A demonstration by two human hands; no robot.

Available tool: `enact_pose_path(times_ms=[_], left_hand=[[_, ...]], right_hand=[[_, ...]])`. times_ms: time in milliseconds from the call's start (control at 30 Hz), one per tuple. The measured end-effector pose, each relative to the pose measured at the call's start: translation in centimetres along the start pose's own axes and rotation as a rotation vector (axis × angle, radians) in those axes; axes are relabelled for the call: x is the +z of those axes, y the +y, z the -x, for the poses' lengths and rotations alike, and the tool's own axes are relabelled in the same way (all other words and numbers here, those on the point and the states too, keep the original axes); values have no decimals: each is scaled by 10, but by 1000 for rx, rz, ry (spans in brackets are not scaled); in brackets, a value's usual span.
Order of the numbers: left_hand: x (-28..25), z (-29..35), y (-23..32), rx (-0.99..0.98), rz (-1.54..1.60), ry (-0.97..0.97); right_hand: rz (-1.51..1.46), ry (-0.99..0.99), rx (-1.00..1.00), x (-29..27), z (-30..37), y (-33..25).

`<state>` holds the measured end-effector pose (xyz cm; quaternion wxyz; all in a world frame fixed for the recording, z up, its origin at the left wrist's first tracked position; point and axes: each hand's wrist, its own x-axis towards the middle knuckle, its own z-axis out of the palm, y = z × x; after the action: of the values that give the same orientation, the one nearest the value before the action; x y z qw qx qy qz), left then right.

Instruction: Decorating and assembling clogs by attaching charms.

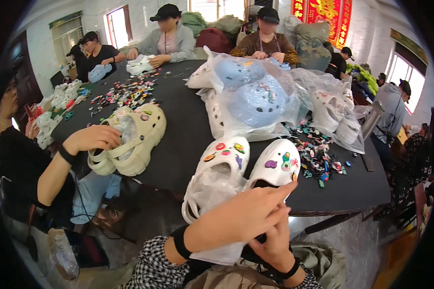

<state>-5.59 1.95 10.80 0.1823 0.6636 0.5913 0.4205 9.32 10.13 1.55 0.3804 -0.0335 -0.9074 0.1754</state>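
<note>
A white clog (pixel 276 161) with colourful charms on its toe stands in front of me at the near table edge. My left hand (pixel 241 216) reaches across its opening, index finger stretched to the right side beside an orange charm; its thumb is hidden. Below it, my right hand (pixel 277 243) is closed around the heel end, which is mostly covered. Left of this clog sits its mate, another white clog (pixel 222 161), with charms on top and clear plastic wrap (pixel 214 188) in its opening.
Loose charms (pixel 318 151) lie to the right, and another charm pile (pixel 125 94) farther left. Bagged blue clogs (pixel 260 91) stand behind my pair. At left, a co-worker's hand (pixel 94 139) rests on beige clogs (pixel 147 139). Other people sit around the dark table (pixel 178 120).
</note>
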Motion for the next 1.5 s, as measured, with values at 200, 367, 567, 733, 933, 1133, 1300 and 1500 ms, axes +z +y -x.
enact_pose_path(times_ms=[200, 367, 567, 733, 933, 1133, 1300, 1500], left_hand=[[-12, 0, 14, 37, -92, 486], [-35, 18, 12, 54, -199, 579], [-41, 91, 10, -146, -112, 772], [-8, 159, -37, -285, -293, 351], [15, 152, -78, -312, -2, 539], [46, 135, -86, -396, 360, 804], [8, 153, -114, -460, 216, 876], [-32, 270, -145, -543, -120, 988]], right_hand=[[-87, 104, 207, 3, -3, -1], [-106, -14, 244, -1, -4, 7], [-142, -24, 275, -8, -9, 6], [-239, -91, 282, -25, -7, 33], [-280, -144, 351, -25, -9, 61], [-102, -178, 245, -20, -18, 27], [-123, -246, 229, 1, -27, -9], [-385, -362, 75, 56, -63, -38]])
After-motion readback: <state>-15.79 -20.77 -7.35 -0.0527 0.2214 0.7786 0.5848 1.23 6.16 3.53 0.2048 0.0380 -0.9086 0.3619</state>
